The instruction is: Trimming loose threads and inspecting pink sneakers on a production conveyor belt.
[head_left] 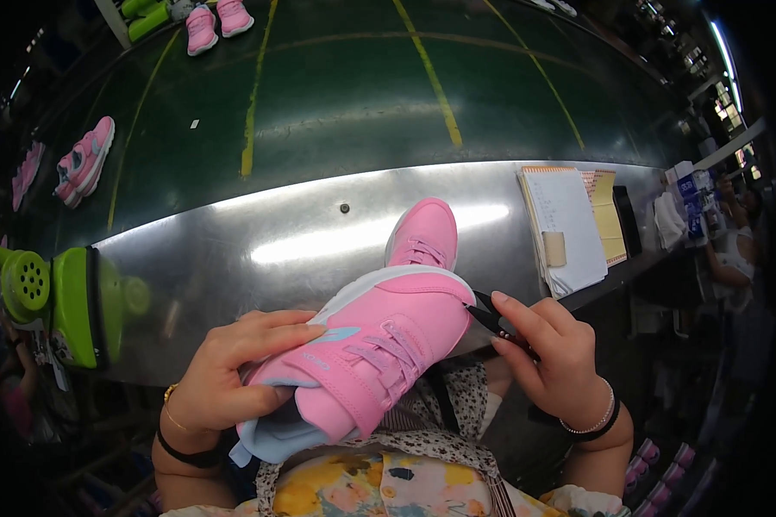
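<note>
My left hand (243, 366) grips a pink sneaker (422, 314) by its heel end, fingers over the side and thumb at the collar. The shoe is tilted, with its toe toward the upper right; it has a strap, pink laces, a white sole and a light blue lining. My right hand (553, 351) pinches a slim black pointed tool (490, 317). Its tip is at the edge of the shoe's toe; whether it is tweezers or snips I cannot make out. A second pink sneaker (427, 234) lies on the metal table just beyond the first.
A small dark round piece (345, 208) sits on the metal table (233, 250). Papers (569, 228) lie at the right, a green device (71, 306) stands at the left. Beyond runs a green surface with yellow lines (353, 103), bearing more pink sneakers (86, 162). A person is at the far right.
</note>
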`<state>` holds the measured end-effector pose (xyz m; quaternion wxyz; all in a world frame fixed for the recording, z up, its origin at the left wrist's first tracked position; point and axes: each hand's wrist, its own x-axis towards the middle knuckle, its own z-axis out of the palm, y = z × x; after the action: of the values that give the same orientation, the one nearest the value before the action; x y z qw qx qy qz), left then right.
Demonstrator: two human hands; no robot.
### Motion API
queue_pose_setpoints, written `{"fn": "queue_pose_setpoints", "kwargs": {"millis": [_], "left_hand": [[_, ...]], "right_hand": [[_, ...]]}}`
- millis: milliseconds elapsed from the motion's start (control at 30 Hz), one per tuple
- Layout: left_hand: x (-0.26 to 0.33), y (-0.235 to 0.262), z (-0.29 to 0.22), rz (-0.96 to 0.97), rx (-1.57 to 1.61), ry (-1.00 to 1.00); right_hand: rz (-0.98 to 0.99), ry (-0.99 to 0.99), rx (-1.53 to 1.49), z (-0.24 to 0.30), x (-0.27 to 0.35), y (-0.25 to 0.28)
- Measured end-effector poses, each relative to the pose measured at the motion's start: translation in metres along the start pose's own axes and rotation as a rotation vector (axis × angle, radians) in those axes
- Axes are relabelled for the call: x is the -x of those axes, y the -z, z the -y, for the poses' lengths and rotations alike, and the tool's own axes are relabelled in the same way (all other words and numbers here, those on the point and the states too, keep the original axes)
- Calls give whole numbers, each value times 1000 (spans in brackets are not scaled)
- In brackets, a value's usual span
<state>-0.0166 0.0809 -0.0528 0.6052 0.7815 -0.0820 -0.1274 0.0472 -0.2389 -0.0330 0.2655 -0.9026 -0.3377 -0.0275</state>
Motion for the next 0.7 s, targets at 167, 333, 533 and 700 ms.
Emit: {"fn": "queue_pose_setpoints", "kwargs": {"millis": [167, 333, 533, 700], "left_hand": [[2, -1, -4, -6, -52, -29], [4, -4, -6, -36, -73, -36], [6, -5, -7, -55, -125, -32], [6, -5, -11, -49, -145, -44]], "right_hand": [[-5, 26, 115, 12, 4, -1], [-38, 50, 198, 16, 6, -6], [-47, 52, 245, 20, 4, -8], [-80, 99, 341, 22, 6, -13]]}}
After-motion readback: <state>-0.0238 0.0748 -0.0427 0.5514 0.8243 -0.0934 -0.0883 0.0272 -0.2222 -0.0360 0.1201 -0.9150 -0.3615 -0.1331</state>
